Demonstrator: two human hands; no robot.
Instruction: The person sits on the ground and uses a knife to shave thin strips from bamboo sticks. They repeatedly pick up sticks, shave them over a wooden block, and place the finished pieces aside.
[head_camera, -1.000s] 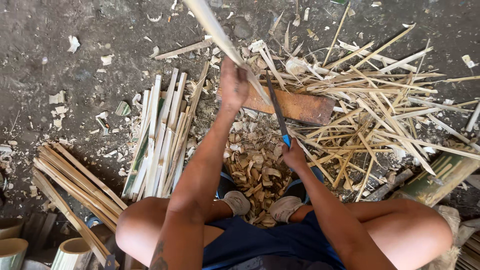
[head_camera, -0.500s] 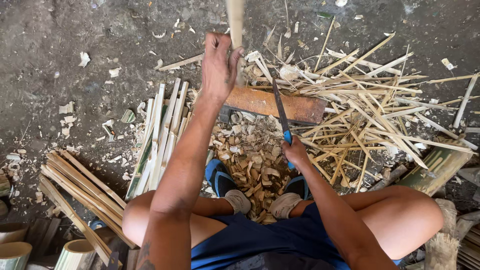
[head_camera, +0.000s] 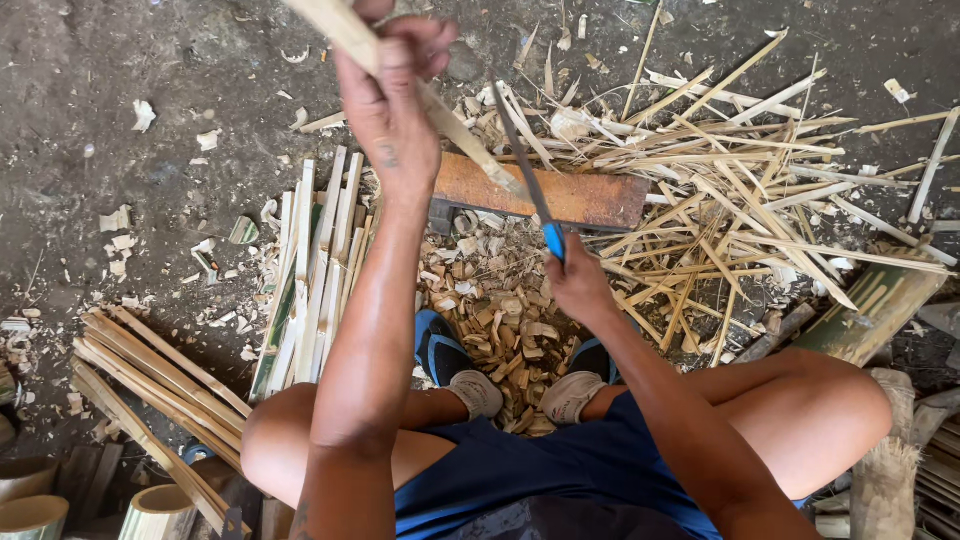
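My left hand (head_camera: 392, 90) is raised high and grips a pale bamboo strip (head_camera: 455, 130) that slants down to the wooden block (head_camera: 580, 196). The strip's lower end rests on that brown block. My right hand (head_camera: 578, 285) holds a knife (head_camera: 527, 180) by its blue handle, blade pointing up and away, next to the strip above the block. I sit on the ground with knees apart and feet in grey shoes (head_camera: 572, 396) among wood chips (head_camera: 495, 310).
A row of split bamboo slats (head_camera: 310, 270) lies left of my left arm. More brown slats (head_camera: 150, 375) lie further left. A tangled heap of thin bamboo splinters (head_camera: 745, 195) spreads right of the block. Cut bamboo tube sections (head_camera: 155, 512) stand at bottom left.
My left hand has lifted toward the camera, swinging the bamboo strip so it slants onto the block. My right hand and knife moved slightly up toward the strip.
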